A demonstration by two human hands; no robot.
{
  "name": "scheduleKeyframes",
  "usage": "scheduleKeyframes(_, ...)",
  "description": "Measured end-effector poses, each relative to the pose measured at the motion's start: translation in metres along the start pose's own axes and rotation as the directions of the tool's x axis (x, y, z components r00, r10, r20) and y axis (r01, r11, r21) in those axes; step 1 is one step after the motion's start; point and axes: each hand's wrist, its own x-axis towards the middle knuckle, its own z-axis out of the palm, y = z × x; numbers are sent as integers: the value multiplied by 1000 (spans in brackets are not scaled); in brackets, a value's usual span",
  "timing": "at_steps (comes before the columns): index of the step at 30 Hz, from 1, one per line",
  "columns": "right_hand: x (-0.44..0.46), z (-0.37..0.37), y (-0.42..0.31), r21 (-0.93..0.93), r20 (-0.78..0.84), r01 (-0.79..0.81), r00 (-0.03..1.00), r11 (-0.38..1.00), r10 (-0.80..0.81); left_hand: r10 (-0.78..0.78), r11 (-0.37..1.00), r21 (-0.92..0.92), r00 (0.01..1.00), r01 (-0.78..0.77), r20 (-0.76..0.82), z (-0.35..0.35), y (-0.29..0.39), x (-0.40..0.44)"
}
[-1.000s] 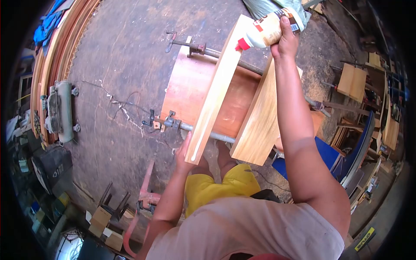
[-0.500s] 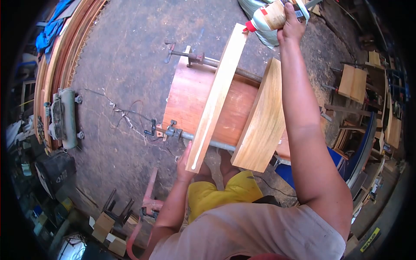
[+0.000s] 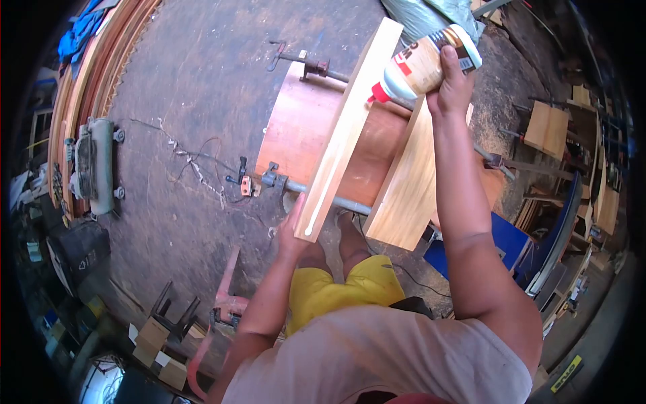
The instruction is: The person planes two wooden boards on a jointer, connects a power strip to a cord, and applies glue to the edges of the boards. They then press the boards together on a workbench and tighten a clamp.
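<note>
A long, narrow wooden board [image 3: 349, 128] slants upward away from me. My left hand [image 3: 291, 227] grips its near end from the left side, its fingers partly hidden by the wood. A white line of glue [image 3: 320, 202] runs along the top edge, thickest at the near end. My right hand [image 3: 453, 89] is wrapped around a glue bottle [image 3: 418, 69], tipped with its red nozzle down at the board's right side, near the upper half. A wider wooden board [image 3: 406, 182] stands to the right, beneath my right forearm.
Below the boards lies a reddish wood panel [image 3: 299, 121] with a bar clamp [image 3: 321, 70] and a pipe clamp [image 3: 277, 180] across it. A cable [image 3: 192, 174] trails over the floor at left. A green-grey compressor tank [image 3: 102, 167] and stacked planks [image 3: 101, 81] stand further left.
The glue bottle has come back from the far end of the narrow board toward me, in my right hand. My left hand keeps its grip, and the whole view has shifted slightly.
</note>
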Motion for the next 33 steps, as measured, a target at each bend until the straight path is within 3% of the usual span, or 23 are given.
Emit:
scheduleKeyframes(13, -170, 24, -11, 21, 35, -363, 931, 931, 363, -10, 999, -53, 1000, 10, -8, -2, 0, -1)
scheduleKeyframes(15, -190, 31, -14, 27, 51, -380, 924, 925, 378, -50, 986, -161, 998, 53, 23, -5, 6, 1)
scheduleKeyframes(18, -210, 44, -18, 32, 60, -392, 919, 920, 390, -53, 988, -142, 999, 54, 13, -7, 11, 2)
scheduleKeyframes(21, -206, 44, -16, 20, 72, -364, 930, 931, 362, -44, 987, -153, 999, 44, 5, -7, 10, 2)
scheduleKeyframes(23, -190, 38, -11, -95, 37, -313, 948, 945, 317, -32, 987, -159, 999, 32, 6, -5, 6, 2)
scheduleKeyframes(33, -84, 31, -7, -10, 10, 43, 999, 999, -43, 27, 994, -110, 1000, -28, -14, -1, 5, 2)
